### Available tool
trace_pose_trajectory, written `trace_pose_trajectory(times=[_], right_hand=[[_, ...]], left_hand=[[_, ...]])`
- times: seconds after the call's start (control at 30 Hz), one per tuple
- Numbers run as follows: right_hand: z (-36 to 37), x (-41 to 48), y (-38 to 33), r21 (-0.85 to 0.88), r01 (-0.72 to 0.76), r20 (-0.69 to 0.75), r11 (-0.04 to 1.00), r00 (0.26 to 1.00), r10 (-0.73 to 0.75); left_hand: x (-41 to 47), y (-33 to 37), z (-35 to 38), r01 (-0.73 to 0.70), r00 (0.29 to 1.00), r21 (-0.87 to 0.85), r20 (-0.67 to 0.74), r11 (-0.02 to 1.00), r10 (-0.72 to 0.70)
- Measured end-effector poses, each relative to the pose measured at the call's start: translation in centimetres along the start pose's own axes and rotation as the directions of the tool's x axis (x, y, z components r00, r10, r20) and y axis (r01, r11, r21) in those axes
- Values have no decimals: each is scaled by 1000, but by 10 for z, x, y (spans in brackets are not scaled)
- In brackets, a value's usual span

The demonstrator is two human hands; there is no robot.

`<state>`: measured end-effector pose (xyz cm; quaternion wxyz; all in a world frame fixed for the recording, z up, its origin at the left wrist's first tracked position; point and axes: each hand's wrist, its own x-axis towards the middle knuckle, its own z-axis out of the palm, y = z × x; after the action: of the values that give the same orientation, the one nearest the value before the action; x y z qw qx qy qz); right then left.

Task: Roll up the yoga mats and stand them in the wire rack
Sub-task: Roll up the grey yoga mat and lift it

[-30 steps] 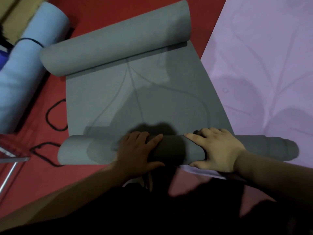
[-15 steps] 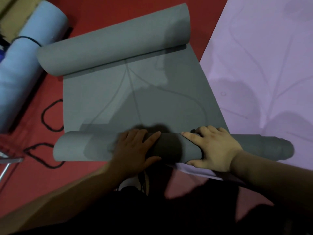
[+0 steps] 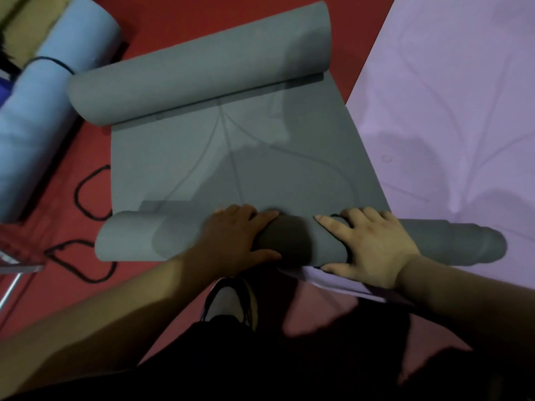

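A grey yoga mat [image 3: 231,157] lies on the red floor, partly rolled from the near end, with its far end [image 3: 202,68] curled over. The near roll [image 3: 130,241] runs across in front of me. My left hand [image 3: 234,241] wraps over the roll near its middle, fingers on top and thumb on the near side. My right hand [image 3: 370,247] grips the roll further right in the same way. The roll's right end sticks out over a flat purple mat [image 3: 448,111]. No wire rack shows.
A rolled light-blue mat [image 3: 43,111] lies at the far left with a black strap around it. Loops of black cord [image 3: 86,198] lie on the red floor beside the grey roll. A metal frame leg [image 3: 11,285] shows at the left edge. My shoe [image 3: 228,299] is just behind the roll.
Both hands have pushed the near roll a little further away from me, taking up more of the flat grey mat. The far curled end has stayed in place.
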<state>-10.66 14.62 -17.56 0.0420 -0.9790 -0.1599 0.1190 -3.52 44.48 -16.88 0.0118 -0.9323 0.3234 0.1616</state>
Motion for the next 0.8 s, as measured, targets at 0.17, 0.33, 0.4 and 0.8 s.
trace_pose_trajectory(times=[0.17, 0.33, 0.4, 0.8], right_hand=[[-4, 9, 7, 30, -13, 80, 999, 997, 11], [-7, 14, 9, 13, -3, 64, 1000, 998, 2], [-7, 12, 7, -9, 8, -3, 1000, 1000, -8], [-6, 16, 8, -17, -27, 26, 1000, 999, 27]], left_hand=[[-18, 16, 12, 16, 982, 85, -188, 996, 1], [-9, 12, 7, 29, 990, 40, -141, 999, -23], [0, 6, -1, 27, 997, 17, -71, 999, -26], [-12, 12, 15, 67, 979, 59, -196, 996, -55]])
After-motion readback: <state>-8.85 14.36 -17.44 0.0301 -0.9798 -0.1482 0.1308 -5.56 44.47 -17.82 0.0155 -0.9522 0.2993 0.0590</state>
